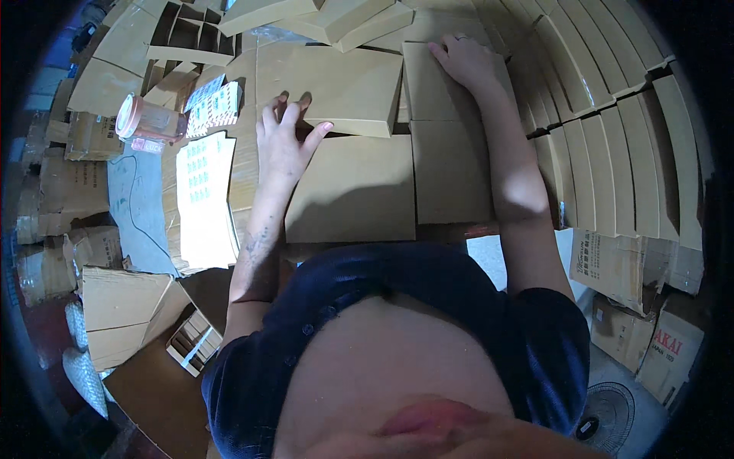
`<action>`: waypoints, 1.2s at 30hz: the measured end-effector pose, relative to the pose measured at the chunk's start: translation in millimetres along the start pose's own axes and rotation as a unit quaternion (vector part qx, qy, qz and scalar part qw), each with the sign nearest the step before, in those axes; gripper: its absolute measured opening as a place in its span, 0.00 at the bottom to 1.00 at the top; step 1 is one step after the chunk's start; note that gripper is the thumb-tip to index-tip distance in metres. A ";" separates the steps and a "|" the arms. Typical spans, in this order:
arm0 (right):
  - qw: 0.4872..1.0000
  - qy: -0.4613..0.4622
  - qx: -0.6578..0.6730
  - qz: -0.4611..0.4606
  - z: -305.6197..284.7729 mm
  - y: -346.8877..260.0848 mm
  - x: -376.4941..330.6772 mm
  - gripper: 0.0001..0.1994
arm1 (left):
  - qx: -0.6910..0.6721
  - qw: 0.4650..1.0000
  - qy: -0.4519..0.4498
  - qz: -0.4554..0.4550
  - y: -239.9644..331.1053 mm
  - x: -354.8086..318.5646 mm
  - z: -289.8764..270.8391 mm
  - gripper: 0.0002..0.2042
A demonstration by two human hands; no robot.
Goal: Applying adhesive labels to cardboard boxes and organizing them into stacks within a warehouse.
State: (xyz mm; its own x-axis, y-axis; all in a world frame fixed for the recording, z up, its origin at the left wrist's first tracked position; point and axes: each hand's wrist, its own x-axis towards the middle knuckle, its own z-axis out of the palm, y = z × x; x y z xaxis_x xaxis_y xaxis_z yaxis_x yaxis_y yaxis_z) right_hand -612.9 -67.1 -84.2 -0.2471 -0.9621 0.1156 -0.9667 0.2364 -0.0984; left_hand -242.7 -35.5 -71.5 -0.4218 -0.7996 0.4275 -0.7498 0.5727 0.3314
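A shallow brown cardboard box [355,84] lies on the table in front of me. My left hand [284,141] is at its near left corner with fingers and thumb spread; the thumb is by the near edge. Closer to my body is a flat cardboard panel [352,187], partly in shadow. To the right lies a long creased cardboard piece [451,168], a narrow gap separating it from the box. My right hand [468,63] rests on that piece's far end, fingers stretched out and palm down.
Cardboard boxes [604,145] stand in tight rows at the right. Printed sheets [206,191] and a lidded plastic jar [149,120] are on the left. Farther back sit a divided cardboard tray [191,55] and more flat boxes [329,21]. A fan [608,417] stands low at right.
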 end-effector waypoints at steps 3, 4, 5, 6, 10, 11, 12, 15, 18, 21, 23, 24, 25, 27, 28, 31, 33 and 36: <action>0.997 0.071 -0.003 -0.024 9.2 -1.8 -1.0 0.29 | 0.002 1.000 -0.004 -0.016 3.2 -11.5 -3.1 0.28; 0.996 0.084 -0.003 -0.031 8.7 -5.3 -2.9 0.29 | 0.003 1.000 -0.006 -0.017 4.0 -16.4 -4.2 0.28; 0.996 0.082 -0.002 -0.032 11.8 -5.6 -4.3 0.29 | 0.008 1.000 -0.003 -0.027 4.7 -21.1 -5.3 0.29; 0.992 0.115 -0.015 -0.044 14.2 -7.3 -6.5 0.29 | 0.013 0.999 -0.001 -0.035 5.5 -24.8 -6.8 0.31; 0.999 0.033 -0.011 -0.017 0.6 -12.9 -14.5 0.28 | -0.019 0.998 0.003 -0.053 8.7 -37.4 -14.9 0.32; 0.999 0.031 -0.010 -0.019 -2.2 -14.6 -17.7 0.28 | 0.027 0.999 -0.002 -0.037 8.6 -40.3 -15.4 0.30; 0.999 0.026 -0.014 -0.012 -5.7 -14.7 -21.1 0.28 | 0.073 0.997 -0.007 -0.020 8.9 -42.0 -16.0 0.29; 0.999 0.034 -0.022 -0.006 -4.9 -14.7 -32.1 0.28 | 0.100 0.991 -0.070 0.048 7.8 -45.3 -17.9 0.26; 0.998 0.053 -0.019 -0.006 -4.2 -14.5 -42.2 0.28 | 0.032 0.991 -0.127 0.011 8.7 -46.8 -21.1 0.24; 0.997 0.071 -0.020 -0.009 -2.7 -13.0 -44.9 0.28 | 0.062 0.991 -0.116 0.020 11.8 -44.4 -20.5 0.24; 0.996 0.082 -0.028 -0.012 -2.2 -12.7 -44.7 0.29 | 0.064 0.990 -0.119 0.039 16.5 -38.5 -23.2 0.25; 0.997 0.062 -0.040 -0.009 -2.7 -15.4 -42.0 0.29 | 0.067 0.989 -0.117 0.057 18.1 -34.4 -22.5 0.25; 0.998 0.043 -0.046 -0.003 -2.2 -14.3 -41.5 0.29 | 0.071 0.989 -0.118 0.058 22.3 -26.6 -19.6 0.25; 0.999 0.038 -0.029 -0.008 0.1 -15.2 -37.0 0.29 | 0.082 0.973 -0.151 0.153 26.7 -11.2 -8.5 0.28; 0.999 0.035 -0.015 -0.009 0.7 -16.3 -34.5 0.29 | 0.082 0.974 -0.149 0.150 30.5 -7.6 -1.7 0.28; 0.999 0.045 -0.007 0.008 7.2 -12.7 -31.6 0.29 | 0.128 0.968 -0.148 0.159 42.8 2.3 14.5 0.32; 0.999 0.037 -0.001 0.004 10.4 -10.0 -32.4 0.29 | 0.153 0.975 -0.127 0.099 34.2 5.2 14.1 0.33; 1.000 0.013 0.001 0.021 5.3 -14.2 -29.7 0.30 | 0.202 0.976 -0.079 0.003 11.7 10.6 16.8 0.37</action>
State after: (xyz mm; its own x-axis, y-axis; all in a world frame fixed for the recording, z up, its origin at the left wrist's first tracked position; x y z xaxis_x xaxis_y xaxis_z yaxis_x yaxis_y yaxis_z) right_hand -591.5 -42.7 -91.5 -0.2899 -0.9471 0.1376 -0.9551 0.2771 -0.1050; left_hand -264.5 -40.3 -77.2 -0.4768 -0.8326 0.2820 -0.8732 0.4855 -0.0429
